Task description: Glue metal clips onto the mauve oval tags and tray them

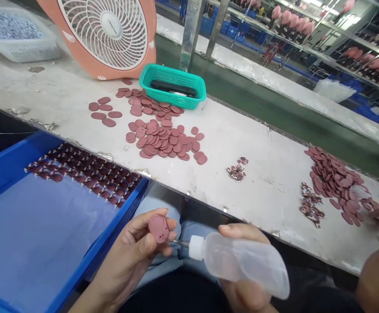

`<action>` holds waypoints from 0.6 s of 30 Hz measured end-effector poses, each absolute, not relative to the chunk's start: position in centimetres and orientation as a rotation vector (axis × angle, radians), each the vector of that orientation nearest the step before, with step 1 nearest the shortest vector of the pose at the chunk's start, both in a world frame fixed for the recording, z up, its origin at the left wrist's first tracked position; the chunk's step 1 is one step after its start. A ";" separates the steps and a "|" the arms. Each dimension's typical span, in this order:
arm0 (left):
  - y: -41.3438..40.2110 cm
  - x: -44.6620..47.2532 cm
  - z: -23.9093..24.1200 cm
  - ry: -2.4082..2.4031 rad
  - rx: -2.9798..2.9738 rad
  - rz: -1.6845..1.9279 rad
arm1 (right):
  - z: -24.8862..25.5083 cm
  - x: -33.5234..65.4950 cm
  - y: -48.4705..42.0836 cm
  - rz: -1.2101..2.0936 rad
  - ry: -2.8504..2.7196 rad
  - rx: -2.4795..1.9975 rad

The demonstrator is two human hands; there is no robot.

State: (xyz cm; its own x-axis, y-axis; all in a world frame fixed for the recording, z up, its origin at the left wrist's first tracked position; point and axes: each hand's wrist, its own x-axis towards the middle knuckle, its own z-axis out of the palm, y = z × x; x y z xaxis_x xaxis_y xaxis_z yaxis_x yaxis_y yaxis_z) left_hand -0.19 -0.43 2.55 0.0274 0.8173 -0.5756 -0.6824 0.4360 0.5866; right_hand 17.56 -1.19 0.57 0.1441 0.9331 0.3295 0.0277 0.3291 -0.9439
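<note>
**Red-brown disc [158,228] pinched, squeeze bottle [235,256] alongside**

Lower centre of frame: we see the left grip [135,245] pinching the red-brown disc at its edge, thumb against fingers, probably to keep the face clear. The right grip [251,293] wraps the squeeze bottle's body, seemingly to aim the nozzle [182,243]. Its tip sits just beside the disc's right edge; contact, we can't tell. Loose discs [165,141] pile mid-frame on the bench [264,145], likely for easy reach.

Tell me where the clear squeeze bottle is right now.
The squeeze bottle is low and right of centre in the head view, held in the right hand, its nozzle pointing toward the left hand, which holds a reddish disc.
</note>
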 end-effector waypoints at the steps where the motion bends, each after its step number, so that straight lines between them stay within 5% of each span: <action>1: -0.4 -0.2 2.6 1.015 0.168 1.163 | 0.6 17.2 -1.4 0.831 -1.281 -1.036; 18: -0.5 -0.3 1.7 1.008 0.178 1.168 | 2.0 16.6 -0.8 0.727 -1.402 -1.049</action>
State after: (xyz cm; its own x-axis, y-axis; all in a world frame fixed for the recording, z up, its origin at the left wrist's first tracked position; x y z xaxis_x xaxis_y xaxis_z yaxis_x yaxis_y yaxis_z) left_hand -0.32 -0.49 1.72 0.0308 0.8248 -0.5646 -0.6790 0.4318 0.5938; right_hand 16.58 -0.76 2.04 0.0843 0.9033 0.4207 0.1767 0.4020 -0.8985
